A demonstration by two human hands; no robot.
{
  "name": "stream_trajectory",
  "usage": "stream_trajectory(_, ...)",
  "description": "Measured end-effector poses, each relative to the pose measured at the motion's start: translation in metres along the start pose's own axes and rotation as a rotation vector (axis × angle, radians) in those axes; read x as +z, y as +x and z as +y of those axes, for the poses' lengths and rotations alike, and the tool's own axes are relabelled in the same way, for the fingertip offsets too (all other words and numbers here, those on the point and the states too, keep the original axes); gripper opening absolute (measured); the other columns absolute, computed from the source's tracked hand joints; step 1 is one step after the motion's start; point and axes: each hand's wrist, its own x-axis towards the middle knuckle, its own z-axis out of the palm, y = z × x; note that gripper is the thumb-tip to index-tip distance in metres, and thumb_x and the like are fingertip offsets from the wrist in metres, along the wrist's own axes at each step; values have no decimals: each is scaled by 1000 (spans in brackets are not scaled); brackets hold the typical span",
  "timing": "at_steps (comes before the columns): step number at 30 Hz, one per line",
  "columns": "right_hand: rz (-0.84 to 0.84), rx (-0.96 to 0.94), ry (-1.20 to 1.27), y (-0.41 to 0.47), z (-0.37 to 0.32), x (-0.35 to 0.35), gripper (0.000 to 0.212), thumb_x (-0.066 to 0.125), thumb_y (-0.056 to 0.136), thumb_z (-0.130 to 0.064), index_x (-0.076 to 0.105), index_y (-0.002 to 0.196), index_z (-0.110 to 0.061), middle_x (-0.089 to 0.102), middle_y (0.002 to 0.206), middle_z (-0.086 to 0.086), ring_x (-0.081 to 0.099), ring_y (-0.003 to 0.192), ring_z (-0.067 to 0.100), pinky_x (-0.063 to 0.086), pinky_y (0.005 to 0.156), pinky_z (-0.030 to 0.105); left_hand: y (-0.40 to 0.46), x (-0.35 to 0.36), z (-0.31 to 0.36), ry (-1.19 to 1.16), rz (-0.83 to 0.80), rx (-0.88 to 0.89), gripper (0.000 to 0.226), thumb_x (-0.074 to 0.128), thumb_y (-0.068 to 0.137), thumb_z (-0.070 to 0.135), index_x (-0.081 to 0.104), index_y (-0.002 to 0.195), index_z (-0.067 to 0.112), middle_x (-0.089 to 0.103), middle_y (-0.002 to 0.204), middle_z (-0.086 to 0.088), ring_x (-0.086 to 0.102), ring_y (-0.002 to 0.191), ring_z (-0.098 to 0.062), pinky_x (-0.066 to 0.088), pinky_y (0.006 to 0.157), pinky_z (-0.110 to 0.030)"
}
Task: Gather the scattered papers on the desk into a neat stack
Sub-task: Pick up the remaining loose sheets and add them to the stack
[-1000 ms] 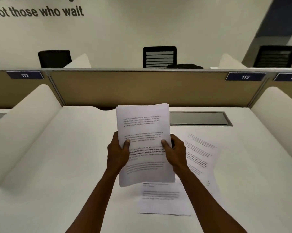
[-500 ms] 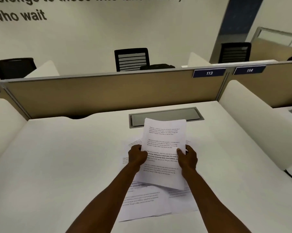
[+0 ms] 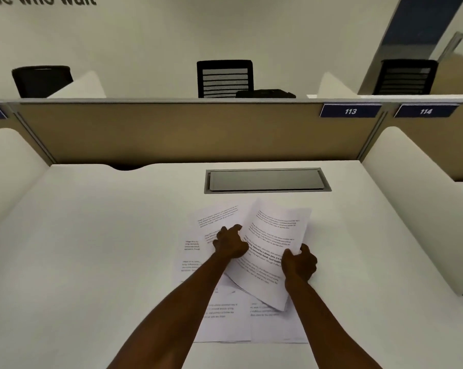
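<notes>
Head view shows the right hand [image 3: 299, 263] pinching a thin, bendy bundle of papers [image 3: 271, 251] by its edge while the left hand [image 3: 229, 242], fingers bent, presses loose sheets [image 3: 225, 318] flat on the desk [image 3: 92, 249]; they look light and slippery, so hold the sides.

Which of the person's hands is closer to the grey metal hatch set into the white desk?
Left. The left hand lies just short of the grey metal hatch; the right hand grips the held white sheets farther back, toward the person.
</notes>
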Motion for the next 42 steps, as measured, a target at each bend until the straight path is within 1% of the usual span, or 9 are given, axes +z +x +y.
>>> stream_trajectory(6,-5,-69,24,1,8,1,44,60,85,2,56,129,-1,51,130,25,50,118,41,45,104,47,5,12,4,63,67,-25,67,63,87,39,37,147,29,41,144,-15,34,138,-36,23,113,-54)
stream_trajectory(12,-18,-74,87,1,10,-4,51,62,84,6,52,133,0,46,134,25,52,119,40,44,98,38,8,13,14,32,187,-50,54,64,85,44,54,136,30,50,137,-10,38,132,-33,26,108,-49)
stream_trajectory(18,-69,-63,119,9,13,-12,53,62,84,7,51,135,0,45,133,24,53,118,39,46,99,40,-1,15,30,62,295,48,42,65,82,43,66,121,28,59,121,-8,50,119,-31,35,98,-45)
stream_trajectory(22,-92,-89,82,13,15,-18,51,63,84,5,53,134,-2,48,131,24,54,116,39,47,99,42,-11,15,35,-55,206,126,49,73,81,41,61,124,21,56,122,-11,62,109,-29,51,86,-31)
stream_trajectory(29,-127,-251,-15,2,27,-19,41,61,87,1,57,128,-3,64,123,21,61,112,38,52,96,46,-36,18,25,10,128,177,58,67,85,26,41,137,17,62,122,-14,64,109,-35,55,87,-41)
stream_trajectory(32,-126,-314,-105,-4,30,-18,44,63,87,-4,56,131,-3,63,125,21,57,115,38,48,97,44,-50,17,14,-77,167,213,56,62,89,17,40,140,13,62,125,-16,63,111,-35,54,93,-42)
stream_trajectory(36,-117,-401,-140,-6,31,-23,50,70,85,-14,55,132,-4,58,127,19,49,119,38,45,97,45,-74,13,-3,-290,213,301,43,58,93,10,43,133,13,66,121,-13,68,104,-31,58,85,-31)
stream_trajectory(39,-267,-302,67,-2,29,-34,51,75,84,-22,54,130,-13,61,125,11,58,115,30,49,100,46,-94,9,-21,-477,219,313,42,58,96,14,40,133,21,66,125,-7,70,103,-25,61,85,-40)
stream_trajectory(42,-459,-126,327,-2,19,-49,54,80,81,-23,52,128,-23,67,119,2,64,107,21,54,91,39,-110,5,-41,-731,173,311,50,63,94,18,37,134,32,69,122,-5,71,100,-25,61,84,-50)
